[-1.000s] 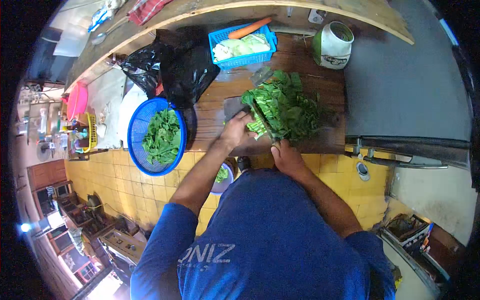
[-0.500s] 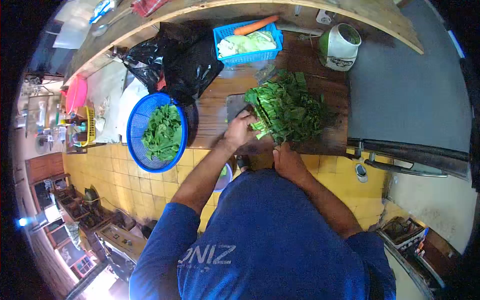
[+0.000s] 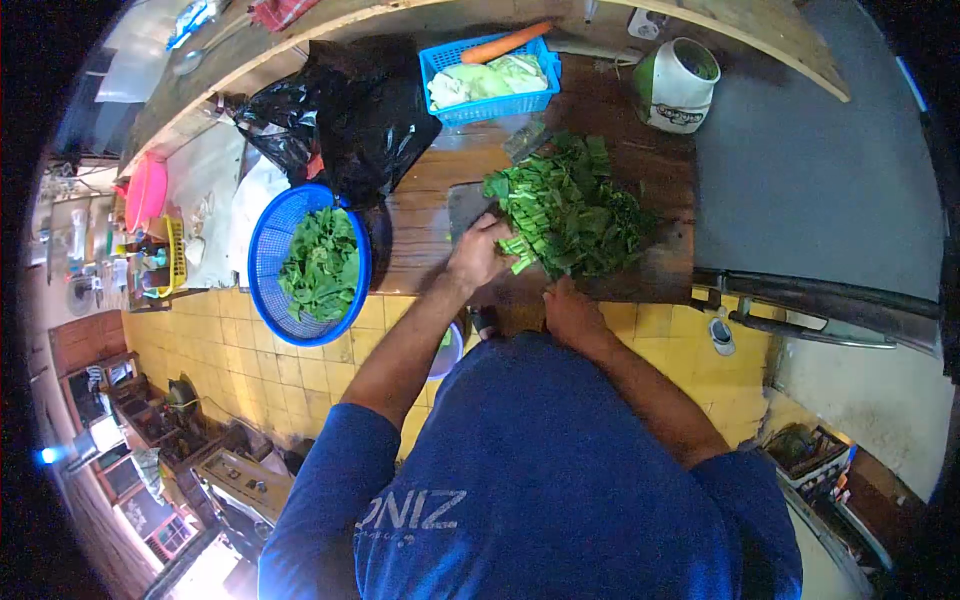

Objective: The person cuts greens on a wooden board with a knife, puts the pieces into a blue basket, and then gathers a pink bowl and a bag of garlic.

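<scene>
Left hand [image 3: 477, 252] curled, pressing down leafy greens [image 3: 570, 205] on cutting board [image 3: 660, 270]; right hand [image 3: 572, 312] fisted at board's near edge, held item not visible; blue colander [image 3: 262, 262] well left.

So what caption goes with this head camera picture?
Left hand steadies leafy greens while right hand cuts them on a board.

Green chopped leaves [image 3: 570, 210] on a brown wooden tabletop [image 3: 430, 210] — blue round basket [image 3: 262, 262], orange carrot [image 3: 505, 42], black bag [image 3: 370, 110], yellow-tiled floor [image 3: 260, 370].
</scene>
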`<state>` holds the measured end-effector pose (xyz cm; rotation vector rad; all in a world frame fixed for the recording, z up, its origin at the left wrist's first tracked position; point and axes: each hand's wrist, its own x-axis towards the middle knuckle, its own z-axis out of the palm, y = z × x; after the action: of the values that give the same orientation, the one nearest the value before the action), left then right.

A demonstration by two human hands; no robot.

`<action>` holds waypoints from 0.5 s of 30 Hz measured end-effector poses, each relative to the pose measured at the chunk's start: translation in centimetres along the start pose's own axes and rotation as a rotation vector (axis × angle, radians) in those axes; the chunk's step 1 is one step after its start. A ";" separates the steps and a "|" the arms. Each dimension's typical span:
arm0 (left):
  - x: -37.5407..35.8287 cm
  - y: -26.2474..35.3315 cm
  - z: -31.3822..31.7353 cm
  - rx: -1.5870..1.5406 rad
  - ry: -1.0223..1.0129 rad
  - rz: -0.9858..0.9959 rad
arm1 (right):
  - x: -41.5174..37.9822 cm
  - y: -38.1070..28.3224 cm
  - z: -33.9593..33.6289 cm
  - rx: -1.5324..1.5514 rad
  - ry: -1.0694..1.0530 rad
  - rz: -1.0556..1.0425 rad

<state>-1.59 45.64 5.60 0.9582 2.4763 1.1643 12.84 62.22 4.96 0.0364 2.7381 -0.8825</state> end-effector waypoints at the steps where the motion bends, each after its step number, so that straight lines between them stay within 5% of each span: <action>1: 0.1 -0.3 0.4 -0.057 0.017 -0.040 | -0.2 -0.2 0.1 -0.077 -0.057 0.058; 5: -0.1 -1.0 0.4 -0.015 0.022 -0.007 | 2.4 1.4 2.7 0.115 -0.085 0.240; 7: 0.1 -1.0 0.3 -0.014 0.024 -0.012 | 1.8 3.1 3.7 -0.080 0.055 -0.112; 8: 0.2 -1.0 0.4 -0.021 0.030 -0.024 | 1.1 3.5 3.5 -0.080 0.058 -0.110; 13: -0.3 -1.6 0.5 0.010 0.043 0.006 | 1.5 1.5 -1.1 -0.027 -0.136 0.267; 15: -0.3 -1.4 0.5 0.081 0.063 0.048 | 2.2 2.2 -1.6 0.003 -0.144 0.242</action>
<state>-1.77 45.08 4.19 1.0231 2.5817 1.1337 10.51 64.82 4.41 0.2866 2.5315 -0.7888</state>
